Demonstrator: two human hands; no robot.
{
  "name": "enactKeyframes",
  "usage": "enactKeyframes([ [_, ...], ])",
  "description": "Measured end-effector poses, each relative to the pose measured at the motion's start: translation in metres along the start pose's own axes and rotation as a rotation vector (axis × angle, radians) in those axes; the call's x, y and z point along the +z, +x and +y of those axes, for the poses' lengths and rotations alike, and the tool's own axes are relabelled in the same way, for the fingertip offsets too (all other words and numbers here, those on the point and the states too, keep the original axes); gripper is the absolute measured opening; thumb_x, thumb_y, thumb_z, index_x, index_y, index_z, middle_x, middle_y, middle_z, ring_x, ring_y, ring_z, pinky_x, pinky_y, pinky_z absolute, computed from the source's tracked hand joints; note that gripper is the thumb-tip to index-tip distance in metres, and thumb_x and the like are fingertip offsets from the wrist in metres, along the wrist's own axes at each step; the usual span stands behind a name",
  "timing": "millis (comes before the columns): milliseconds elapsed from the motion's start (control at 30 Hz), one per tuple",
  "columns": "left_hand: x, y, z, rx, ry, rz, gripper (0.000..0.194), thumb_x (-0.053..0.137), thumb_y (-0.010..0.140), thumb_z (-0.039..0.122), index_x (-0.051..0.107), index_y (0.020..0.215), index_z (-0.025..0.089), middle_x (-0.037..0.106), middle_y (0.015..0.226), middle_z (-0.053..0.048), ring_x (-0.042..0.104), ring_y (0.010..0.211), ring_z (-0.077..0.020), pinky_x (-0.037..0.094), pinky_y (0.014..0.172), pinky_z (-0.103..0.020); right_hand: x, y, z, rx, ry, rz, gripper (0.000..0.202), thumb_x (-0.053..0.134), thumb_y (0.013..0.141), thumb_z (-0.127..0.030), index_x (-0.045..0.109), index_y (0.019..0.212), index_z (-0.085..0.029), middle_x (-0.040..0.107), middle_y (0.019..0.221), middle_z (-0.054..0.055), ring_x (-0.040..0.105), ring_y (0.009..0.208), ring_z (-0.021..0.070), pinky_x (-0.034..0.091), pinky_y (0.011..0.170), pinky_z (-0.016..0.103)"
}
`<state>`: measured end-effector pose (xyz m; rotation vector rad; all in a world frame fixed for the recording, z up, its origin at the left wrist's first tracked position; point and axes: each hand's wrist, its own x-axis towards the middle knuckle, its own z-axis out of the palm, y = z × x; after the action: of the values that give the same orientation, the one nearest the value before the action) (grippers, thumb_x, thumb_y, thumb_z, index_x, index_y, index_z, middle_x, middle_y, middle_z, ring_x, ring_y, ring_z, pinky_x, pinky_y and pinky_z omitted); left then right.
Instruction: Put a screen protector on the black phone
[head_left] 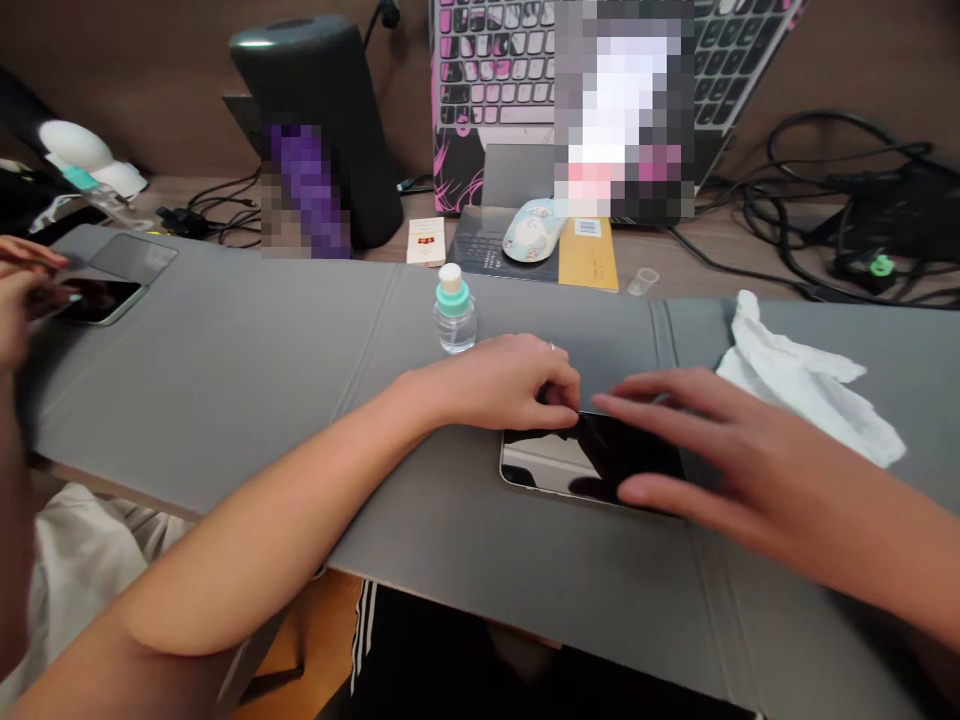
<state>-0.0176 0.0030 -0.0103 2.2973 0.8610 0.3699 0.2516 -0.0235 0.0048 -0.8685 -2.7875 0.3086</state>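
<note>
A black glossy phone or tablet (pixel 551 462) lies flat, screen up, on the grey mat (pixel 255 350). My left hand (pixel 525 385) rests at its upper edge with the fingers curled and closed; whatever may be between the fingertips is hidden. Over the right part of the device is my right hand (pixel 697 440), its fingers spread and thumb apart, near the screen. Just behind my left wrist stands a clear bottle (pixel 454 325) with a mint collar and white cap. A crumpled white cloth (pixel 814 385) lies beyond my right hand.
Another person's hands (pixel 22 290) are at a second device (pixel 101 300) on the left. Along the back are a black speaker-like box (pixel 360 150), a propped laptop (pixel 495 90), a mouse (pixel 532 232), a card box (pixel 426 242), a small clear cup (pixel 643 282) and cables (pixel 795 180).
</note>
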Motion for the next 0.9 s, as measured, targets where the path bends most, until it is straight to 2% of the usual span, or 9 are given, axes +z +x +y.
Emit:
enactKeyframes([
  [133, 0.001, -0.002, 0.005, 0.009, 0.063, 0.016, 0.026, 0.051, 0.100, 0.021, 0.076, 0.095, 0.019, 0.071, 0.091, -0.002, 0.064, 0.082, -0.0151, 0.045, 0.074, -0.030, -0.025, -0.001, 0.009, 0.204, 0.005, 0.165, 0.037, 0.048, 0.105, -0.045, 0.068, 0.131, -0.028, 0.071, 0.124, 0.009, 0.069, 0.107, 0.0294, 0.051, 0.093, 0.045],
  [200, 0.003, -0.003, 0.009, -0.010, 0.079, 0.011, 0.025, 0.052, 0.101, 0.028, 0.075, 0.099, 0.020, 0.070, 0.091, -0.002, 0.063, 0.080, -0.0154, 0.045, 0.073, -0.030, -0.031, -0.001, 0.014, 0.263, 0.006, 0.190, 0.035, 0.047, 0.106, -0.043, 0.071, 0.123, -0.026, 0.073, 0.116, 0.009, 0.069, 0.102, 0.0282, 0.050, 0.092, 0.044],
  [267, 0.004, -0.005, 0.014, -0.017, 0.102, -0.003, 0.026, 0.061, 0.098, 0.042, 0.074, 0.107, 0.022, 0.068, 0.092, -0.002, 0.063, 0.079, -0.0163, 0.047, 0.072, -0.030, -0.032, 0.000, 0.018, 0.266, 0.022, 0.144, 0.035, 0.048, 0.105, -0.044, 0.073, 0.116, -0.023, 0.075, 0.107, 0.009, 0.069, 0.094, 0.0268, 0.050, 0.084, 0.042],
  [400, 0.010, -0.008, 0.024, -0.002, 0.221, -0.049, 0.063, 0.073, 0.086, 0.064, 0.065, 0.133, 0.023, 0.066, 0.115, -0.006, 0.066, 0.101, -0.0238, 0.052, 0.086, -0.036, -0.028, 0.000, 0.019, 0.241, 0.084, -0.041, 0.034, 0.051, 0.101, -0.042, 0.076, 0.107, -0.020, 0.075, 0.094, 0.007, 0.066, 0.079, 0.0215, 0.046, 0.070, 0.035],
  [500, 0.015, -0.008, 0.031, 0.006, 0.316, -0.081, 0.078, 0.074, 0.082, 0.069, 0.058, 0.142, 0.021, 0.062, 0.124, -0.009, 0.065, 0.109, -0.0273, 0.053, 0.091, -0.039, -0.027, 0.000, 0.018, 0.231, 0.124, -0.094, 0.032, 0.052, 0.100, -0.040, 0.077, 0.104, -0.020, 0.075, 0.091, 0.005, 0.065, 0.076, 0.0188, 0.044, 0.068, 0.032],
  [767, 0.025, -0.008, 0.035, -0.015, 0.395, -0.086, 0.076, 0.073, 0.085, 0.062, 0.054, 0.146, 0.020, 0.060, 0.127, -0.010, 0.062, 0.112, -0.0281, 0.055, 0.094, -0.043, -0.023, -0.003, 0.019, 0.221, 0.115, -0.092, 0.029, 0.052, 0.101, -0.035, 0.077, 0.102, -0.019, 0.076, 0.093, 0.006, 0.065, 0.078, 0.0182, 0.041, 0.069, 0.030],
  [900, 0.027, -0.008, 0.035, -0.012, 0.395, -0.084, 0.075, 0.072, 0.086, 0.063, 0.054, 0.146, 0.021, 0.060, 0.129, -0.010, 0.061, 0.112, -0.0281, 0.056, 0.093, -0.044, -0.026, -0.005, 0.018, 0.241, 0.085, -0.050, 0.027, 0.057, 0.099, -0.034, 0.077, 0.103, -0.017, 0.077, 0.091, 0.005, 0.064, 0.075, 0.0177, 0.040, 0.068, 0.030],
])
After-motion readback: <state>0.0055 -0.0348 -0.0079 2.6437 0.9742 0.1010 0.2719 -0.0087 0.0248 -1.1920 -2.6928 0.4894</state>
